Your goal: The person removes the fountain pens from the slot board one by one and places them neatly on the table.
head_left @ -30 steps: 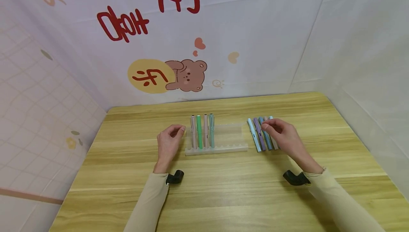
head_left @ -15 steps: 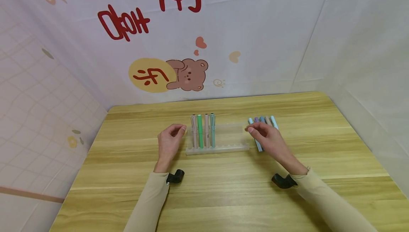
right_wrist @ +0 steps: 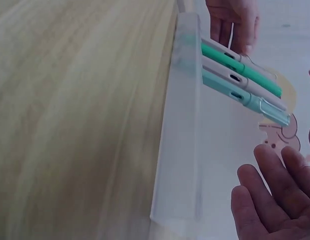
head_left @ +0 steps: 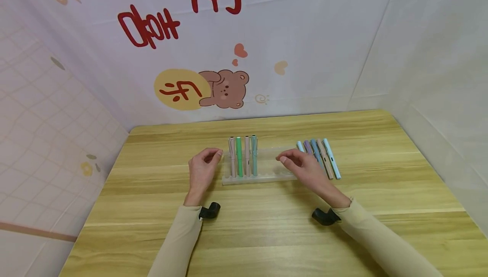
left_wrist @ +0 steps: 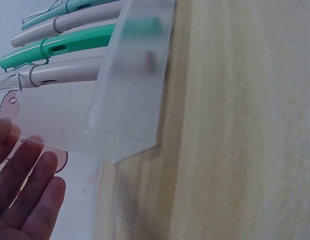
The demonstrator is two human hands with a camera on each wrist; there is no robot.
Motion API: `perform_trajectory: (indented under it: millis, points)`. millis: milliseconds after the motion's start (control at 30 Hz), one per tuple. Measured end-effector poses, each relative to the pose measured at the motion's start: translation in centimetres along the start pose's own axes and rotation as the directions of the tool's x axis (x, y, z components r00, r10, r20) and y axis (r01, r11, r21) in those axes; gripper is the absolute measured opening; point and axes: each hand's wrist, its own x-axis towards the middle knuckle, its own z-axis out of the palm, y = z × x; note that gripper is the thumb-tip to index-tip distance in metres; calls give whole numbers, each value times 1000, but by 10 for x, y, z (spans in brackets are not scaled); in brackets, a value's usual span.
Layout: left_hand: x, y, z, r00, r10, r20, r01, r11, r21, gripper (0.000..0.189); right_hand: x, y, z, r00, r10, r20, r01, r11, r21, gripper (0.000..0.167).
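Note:
A clear plastic pen rack (head_left: 259, 179) stands on the table, several capped pens upright in its left half: a green pen (head_left: 239, 158), a teal pen (head_left: 254, 160) at their right end and pinkish-beige ones among them. My left hand (head_left: 202, 169) pinches the rack's upper left edge between thumb and fingers; in the left wrist view its fingertips show through the frosted panel (left_wrist: 59, 110). Over the rack's right half hovers my right hand (head_left: 305, 169), holding nothing, its fingers loosely bent. The right wrist view shows those fingers (right_wrist: 275, 195) relaxed in front of the panel.
To the right of the rack, several pens lie in a slanted row, among them a beige pen (head_left: 325, 158) and a light blue pen (head_left: 332, 158). My right hand partly covers the row. A printed cloth wall (head_left: 316, 48) stands behind the wooden table (head_left: 259, 226).
My right hand has moved left, away from the pens lying on the table, to the rack's right half. My left hand stays at the rack's edge; the standing pens are unchanged.

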Motion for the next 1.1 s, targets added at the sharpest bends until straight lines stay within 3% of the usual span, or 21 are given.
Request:
perform_trajectory:
  millis: [267, 500, 1100]
  points:
    - [0, 2, -1, 1000, 0, 4, 0, 1000, -7, 14, 5, -4, 14, 1000, 1, 29, 0, 1000, -3, 28]
    - [0, 2, -1, 1000, 7, 3, -7, 1000, -12, 15, 12, -6, 26, 997, 4, 79, -8, 999, 53, 30]
    - [0, 3, 0, 1000, 1, 3, -1, 1000, -20, 13, 28, -1, 50, 990, 15, 140, -20, 999, 35, 39]
